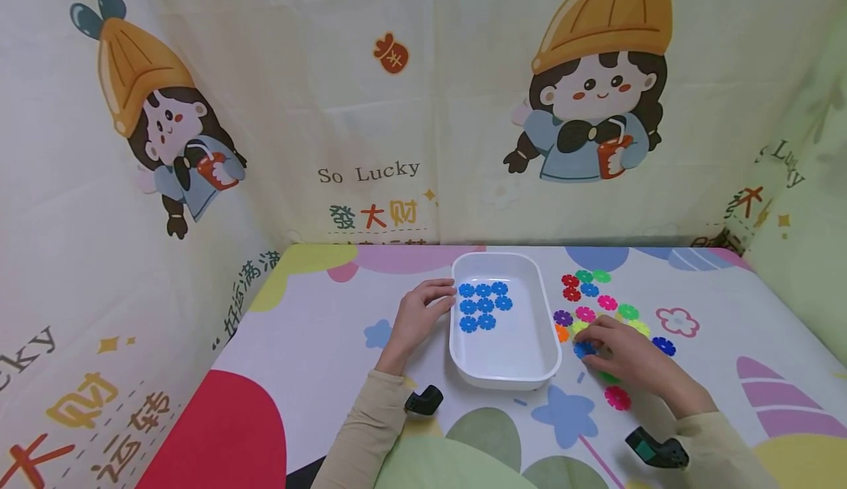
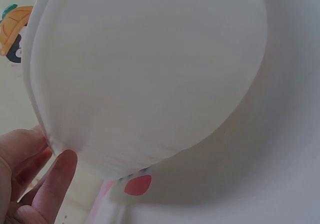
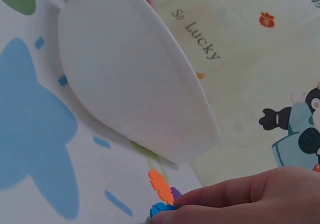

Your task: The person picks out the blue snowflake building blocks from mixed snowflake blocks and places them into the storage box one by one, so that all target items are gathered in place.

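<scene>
A white plastic tray (image 1: pixel 506 382) stands mid-table, with several blue flower-shaped snowflake discs (image 1: pixel 485 304) lying flat in rows toward its far left. My left hand (image 1: pixel 415 316) holds the tray's left rim; in the left wrist view its fingertips (image 2: pixel 65 166) pinch the edge. To the right of the tray, my right hand (image 1: pixel 625 353) pinches a blue snowflake disc (image 1: pixel 583 349) between thumb and fingers. The right wrist view shows this blue disc (image 3: pixel 161 209) at the fingertips, beside an orange disc (image 3: pixel 160 185). Part of the loose discs is hidden under the right hand.
Loose discs lie right of the tray: red ones (image 1: pixel 571 294), green ones (image 1: pixel 601 276), a purple one (image 1: pixel 562 318), pink ones (image 1: pixel 617 398) and a dark blue one (image 1: pixel 664 345). A printed cloth (image 1: pixel 476 202) hangs behind the patterned table (image 1: pixel 317 342).
</scene>
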Action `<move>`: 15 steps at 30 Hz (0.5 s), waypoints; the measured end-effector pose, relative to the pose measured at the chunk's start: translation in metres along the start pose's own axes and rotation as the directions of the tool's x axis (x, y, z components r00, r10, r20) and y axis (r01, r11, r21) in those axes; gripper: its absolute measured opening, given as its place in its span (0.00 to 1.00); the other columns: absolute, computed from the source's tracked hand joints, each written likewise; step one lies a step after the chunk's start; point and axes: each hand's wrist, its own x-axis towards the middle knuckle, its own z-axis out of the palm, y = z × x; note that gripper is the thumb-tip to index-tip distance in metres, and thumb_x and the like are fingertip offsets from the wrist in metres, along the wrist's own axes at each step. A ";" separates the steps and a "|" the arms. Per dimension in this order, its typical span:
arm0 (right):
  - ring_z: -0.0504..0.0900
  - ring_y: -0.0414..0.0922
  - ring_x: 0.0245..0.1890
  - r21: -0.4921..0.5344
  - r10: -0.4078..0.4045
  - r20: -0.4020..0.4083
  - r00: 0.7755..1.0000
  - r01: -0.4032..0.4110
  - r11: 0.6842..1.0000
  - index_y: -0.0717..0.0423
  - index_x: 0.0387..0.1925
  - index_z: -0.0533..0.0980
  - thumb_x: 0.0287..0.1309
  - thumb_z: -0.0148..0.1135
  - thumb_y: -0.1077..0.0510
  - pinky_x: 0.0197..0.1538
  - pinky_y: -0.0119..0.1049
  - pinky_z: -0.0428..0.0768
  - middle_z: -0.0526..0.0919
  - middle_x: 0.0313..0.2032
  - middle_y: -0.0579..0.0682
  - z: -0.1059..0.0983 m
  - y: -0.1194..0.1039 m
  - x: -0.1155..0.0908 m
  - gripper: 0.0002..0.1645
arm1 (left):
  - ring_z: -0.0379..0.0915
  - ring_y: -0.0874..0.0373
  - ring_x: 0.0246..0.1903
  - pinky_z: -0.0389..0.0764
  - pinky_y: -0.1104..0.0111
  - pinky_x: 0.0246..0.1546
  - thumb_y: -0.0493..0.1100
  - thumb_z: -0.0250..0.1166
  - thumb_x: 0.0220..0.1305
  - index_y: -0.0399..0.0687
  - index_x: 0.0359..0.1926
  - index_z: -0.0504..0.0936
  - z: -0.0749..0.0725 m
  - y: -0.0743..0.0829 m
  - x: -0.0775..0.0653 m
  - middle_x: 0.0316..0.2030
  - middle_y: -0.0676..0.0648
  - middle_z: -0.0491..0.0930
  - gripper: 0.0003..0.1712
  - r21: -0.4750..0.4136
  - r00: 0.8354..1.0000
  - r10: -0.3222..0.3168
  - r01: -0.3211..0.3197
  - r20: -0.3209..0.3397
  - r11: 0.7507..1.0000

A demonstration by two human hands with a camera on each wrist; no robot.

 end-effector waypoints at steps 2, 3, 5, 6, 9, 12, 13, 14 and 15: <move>0.78 0.46 0.40 -0.006 -0.020 -0.004 1.000 0.020 1.000 0.52 0.44 0.82 0.47 0.77 0.56 0.39 0.37 0.86 0.78 0.42 0.50 0.000 0.000 -0.001 0.20 | 0.68 0.57 0.62 0.71 0.59 0.63 0.44 0.65 0.66 0.47 0.47 0.87 0.000 0.000 0.000 0.56 0.54 0.78 0.12 0.001 1.000 0.001 -0.001 0.000 1.000; 0.78 0.46 0.40 -0.007 -0.037 -0.002 0.999 0.036 0.999 0.53 0.44 0.82 0.47 0.77 0.56 0.38 0.37 0.86 0.77 0.42 0.51 -0.001 0.000 -0.001 0.20 | 0.68 0.57 0.62 0.71 0.59 0.63 0.44 0.65 0.66 0.47 0.47 0.87 0.000 0.000 0.000 0.56 0.54 0.78 0.12 0.002 1.000 0.002 -0.002 0.000 1.000; 0.78 0.46 0.40 -0.009 -0.037 0.000 0.999 0.037 0.999 0.52 0.44 0.82 0.47 0.77 0.56 0.39 0.36 0.86 0.77 0.42 0.50 -0.001 -0.001 -0.002 0.20 | 0.68 0.57 0.62 0.71 0.59 0.63 0.44 0.65 0.66 0.47 0.47 0.87 0.000 -0.001 0.000 0.56 0.54 0.78 0.12 0.003 1.000 0.004 -0.004 0.000 1.000; 0.78 0.46 0.41 -0.009 -0.039 0.004 0.999 0.039 0.999 0.52 0.44 0.82 0.47 0.77 0.56 0.39 0.36 0.86 0.77 0.42 0.50 -0.002 -0.001 -0.002 0.20 | 0.68 0.58 0.62 0.71 0.60 0.63 0.44 0.65 0.66 0.47 0.47 0.87 0.000 0.000 0.000 0.56 0.54 0.78 0.12 0.003 1.000 0.006 -0.006 0.000 1.000; 0.78 0.47 0.40 -0.012 -0.050 0.024 0.998 0.050 0.999 0.53 0.44 0.82 0.47 0.77 0.55 0.39 0.37 0.85 0.78 0.42 0.50 -0.004 0.000 -0.002 0.20 | 0.68 0.58 0.62 0.71 0.60 0.63 0.44 0.65 0.66 0.46 0.47 0.87 0.000 0.000 0.000 0.56 0.54 0.78 0.12 0.001 1.000 0.010 -0.010 0.002 1.000; 0.79 0.47 0.41 -0.023 -0.050 0.041 0.998 0.051 0.998 0.54 0.44 0.83 0.47 0.77 0.54 0.39 0.36 0.85 0.79 0.42 0.50 -0.005 0.001 -0.001 0.21 | 0.68 0.58 0.62 0.71 0.60 0.63 0.44 0.65 0.66 0.45 0.47 0.87 0.000 0.000 0.000 0.56 0.54 0.78 0.12 -0.003 1.000 0.015 -0.015 0.004 1.000; 0.79 0.47 0.41 -0.029 -0.057 0.045 0.997 0.058 0.998 0.54 0.44 0.83 0.46 0.77 0.54 0.39 0.37 0.85 0.79 0.42 0.50 -0.005 0.001 -0.001 0.21 | 0.68 0.58 0.62 0.71 0.60 0.63 0.43 0.65 0.66 0.45 0.47 0.87 0.000 0.000 -0.001 0.56 0.54 0.78 0.12 -0.005 1.000 0.016 -0.016 0.005 1.000; 0.79 0.48 0.41 -0.034 -0.064 0.049 0.997 0.066 0.997 0.54 0.44 0.83 0.46 0.77 0.53 0.39 0.37 0.85 0.79 0.41 0.50 -0.005 0.002 -0.001 0.21 | 0.68 0.58 0.62 0.71 0.60 0.63 0.43 0.65 0.66 0.44 0.47 0.87 0.000 0.001 -0.001 0.56 0.54 0.78 0.12 -0.006 1.000 0.016 -0.016 0.005 1.000; 0.79 0.48 0.41 -0.039 -0.062 0.051 0.997 0.064 0.997 0.54 0.44 0.83 0.46 0.77 0.53 0.39 0.37 0.85 0.79 0.41 0.49 -0.005 0.001 -0.001 0.22 | 0.68 0.58 0.61 0.71 0.60 0.63 0.43 0.65 0.66 0.44 0.47 0.87 -0.001 0.001 -0.001 0.56 0.54 0.78 0.12 -0.008 1.000 0.017 -0.017 0.005 1.000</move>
